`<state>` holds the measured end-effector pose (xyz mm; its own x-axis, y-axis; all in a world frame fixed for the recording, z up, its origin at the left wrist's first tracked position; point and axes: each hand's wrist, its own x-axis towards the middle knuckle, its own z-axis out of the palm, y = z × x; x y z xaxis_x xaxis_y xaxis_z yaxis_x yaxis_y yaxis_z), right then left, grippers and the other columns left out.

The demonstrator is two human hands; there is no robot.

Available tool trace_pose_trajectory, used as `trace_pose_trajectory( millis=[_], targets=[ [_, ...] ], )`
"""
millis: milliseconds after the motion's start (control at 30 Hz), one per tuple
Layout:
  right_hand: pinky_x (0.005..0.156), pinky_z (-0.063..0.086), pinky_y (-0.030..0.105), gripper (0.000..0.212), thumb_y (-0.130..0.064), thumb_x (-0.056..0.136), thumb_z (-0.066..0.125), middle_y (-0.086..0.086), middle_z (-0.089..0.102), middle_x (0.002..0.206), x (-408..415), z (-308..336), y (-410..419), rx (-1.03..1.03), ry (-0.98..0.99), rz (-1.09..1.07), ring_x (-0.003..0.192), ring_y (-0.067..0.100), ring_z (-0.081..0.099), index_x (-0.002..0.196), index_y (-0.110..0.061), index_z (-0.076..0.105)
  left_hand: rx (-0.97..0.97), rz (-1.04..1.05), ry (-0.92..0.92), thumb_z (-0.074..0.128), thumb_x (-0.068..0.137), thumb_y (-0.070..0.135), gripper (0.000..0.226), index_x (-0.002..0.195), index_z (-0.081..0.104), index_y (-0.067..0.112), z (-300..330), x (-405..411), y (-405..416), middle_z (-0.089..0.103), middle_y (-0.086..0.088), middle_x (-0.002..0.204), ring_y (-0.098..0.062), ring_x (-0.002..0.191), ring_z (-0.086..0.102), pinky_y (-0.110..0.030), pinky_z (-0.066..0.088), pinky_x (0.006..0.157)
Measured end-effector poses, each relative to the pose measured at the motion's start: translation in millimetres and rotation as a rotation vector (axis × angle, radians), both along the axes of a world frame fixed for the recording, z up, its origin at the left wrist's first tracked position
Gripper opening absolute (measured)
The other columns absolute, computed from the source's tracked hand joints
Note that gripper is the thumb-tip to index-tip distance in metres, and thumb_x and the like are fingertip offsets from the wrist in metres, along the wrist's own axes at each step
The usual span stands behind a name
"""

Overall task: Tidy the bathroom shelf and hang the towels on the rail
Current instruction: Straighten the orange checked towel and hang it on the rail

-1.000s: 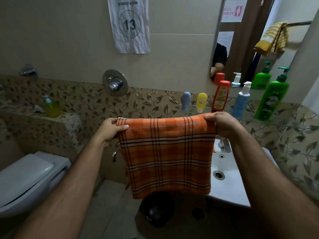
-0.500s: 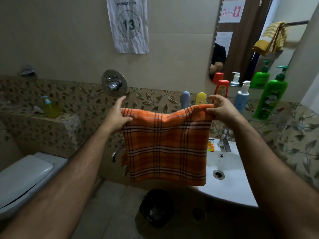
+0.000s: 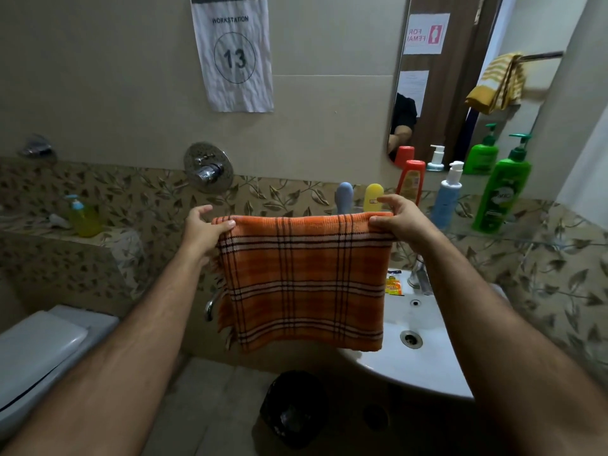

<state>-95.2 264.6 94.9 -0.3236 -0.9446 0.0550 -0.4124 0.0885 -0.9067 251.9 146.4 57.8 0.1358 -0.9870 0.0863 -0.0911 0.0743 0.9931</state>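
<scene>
An orange plaid towel (image 3: 306,281) hangs folded in front of me, stretched flat between both hands. My left hand (image 3: 204,228) pinches its top left corner with thumb in front and fingers behind. My right hand (image 3: 399,220) pinches the top right corner the same way. Behind the towel a glass shelf (image 3: 526,236) carries a grey-blue bottle (image 3: 343,197), a yellow bottle (image 3: 373,196), a red bottle (image 3: 409,181), a blue pump bottle (image 3: 445,200) and a green pump bottle (image 3: 501,192). In the mirror a yellow striped towel (image 3: 496,83) hangs on a rail (image 3: 543,55).
A white washbasin (image 3: 418,353) with a tap (image 3: 419,269) and an orange sachet (image 3: 393,286) sits below right. A toilet (image 3: 39,353) stands at lower left, a black bin (image 3: 292,406) on the floor. A ledge at left holds a yellow soap bottle (image 3: 84,218).
Both hands have raised the towel from in front of the basin up toward shelf height and hold it a little wider and flatter.
</scene>
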Motion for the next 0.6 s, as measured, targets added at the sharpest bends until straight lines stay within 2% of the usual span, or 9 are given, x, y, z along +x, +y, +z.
trace_pose_trajectory(
  millis=[67,100,200,267,333,433,500,600],
  targets=[
    [0.070,0.055,0.022,0.057,-0.015,0.089,0.069,-0.002,0.055,0.116,3.9,7.4,-0.3,-0.078,0.066,-0.014,0.091,0.008,0.061,0.141,-0.019,0.045,0.036,0.003,0.053,0.076,0.080,0.006,0.067,0.139,0.044,0.015,8.1,-0.8,-4.2,0.053,-0.014,0.131,-0.014,0.083,0.059,-0.027,0.048,0.056],
    [0.067,0.054,0.019,0.051,-0.014,0.089,0.068,-0.003,0.057,0.112,4.6,9.5,-1.1,-0.115,0.077,-0.021,0.088,0.006,0.061,0.137,-0.018,0.050,0.060,-0.010,0.087,0.076,0.080,0.005,0.068,0.139,0.044,0.014,12.3,-0.2,-6.7,0.053,-0.015,0.133,-0.014,0.084,0.060,-0.028,0.049,0.057],
    [0.075,0.057,0.028,0.026,-0.014,0.090,0.068,0.004,0.065,0.113,2.9,12.3,-0.8,-0.181,0.014,-0.045,0.094,0.014,0.066,0.116,-0.018,0.064,0.131,-0.122,0.107,0.075,0.077,0.000,0.076,0.143,0.041,0.016,23.9,5.1,-9.1,0.051,-0.018,0.137,-0.024,0.103,0.061,-0.035,0.054,0.072],
    [0.079,0.058,0.031,0.018,-0.015,0.091,0.067,0.007,0.067,0.113,-0.6,12.9,1.7,-0.171,-0.022,-0.029,0.098,0.018,0.067,0.108,-0.020,0.067,0.084,-0.207,-0.063,0.075,0.075,-0.004,0.080,0.144,0.039,0.018,29.1,8.6,-6.4,0.051,-0.014,0.134,-0.026,0.108,0.059,-0.033,0.053,0.075],
    [0.085,0.057,0.035,0.021,-0.015,0.091,0.066,0.006,0.066,0.113,-5.8,13.9,4.6,-0.131,-0.008,0.031,0.101,0.018,0.067,0.111,-0.021,0.066,-0.031,-0.221,-0.263,0.074,0.075,-0.007,0.074,0.139,0.044,0.014,30.3,9.5,-4.5,0.057,-0.014,0.126,-0.025,0.105,0.060,-0.030,0.051,0.079],
    [0.091,0.056,0.038,0.031,-0.011,0.091,0.064,0.003,0.066,0.116,-11.4,18.2,9.0,-0.036,0.156,0.134,0.105,0.017,0.065,0.122,-0.019,0.064,-0.195,-0.149,-0.442,0.076,0.074,-0.006,0.059,0.127,0.057,0.008,28.2,6.0,-4.8,0.063,-0.011,0.121,-0.024,0.105,0.061,-0.035,0.050,0.094],
    [0.085,0.057,0.034,0.033,-0.010,0.092,0.063,0.005,0.066,0.114,-12.4,21.1,11.1,0.024,0.309,0.148,0.099,0.017,0.066,0.124,-0.014,0.063,-0.261,-0.086,-0.620,0.077,0.076,0.000,0.048,0.120,0.064,0.009,28.6,2.6,-2.6,0.064,-0.004,0.109,-0.021,0.101,0.060,-0.030,0.048,0.091],
    [0.071,0.060,0.030,0.016,-0.015,0.094,0.062,0.009,0.068,0.100,-11.4,23.8,14.6,0.061,0.507,0.096,0.085,0.019,0.069,0.108,-0.010,0.066,-0.341,-0.018,-0.816,0.077,0.077,0.009,0.031,0.108,0.072,0.013,31.2,-0.5,2.5,0.071,-0.006,0.102,-0.023,0.097,0.062,-0.029,0.045,0.086]
  ],
)
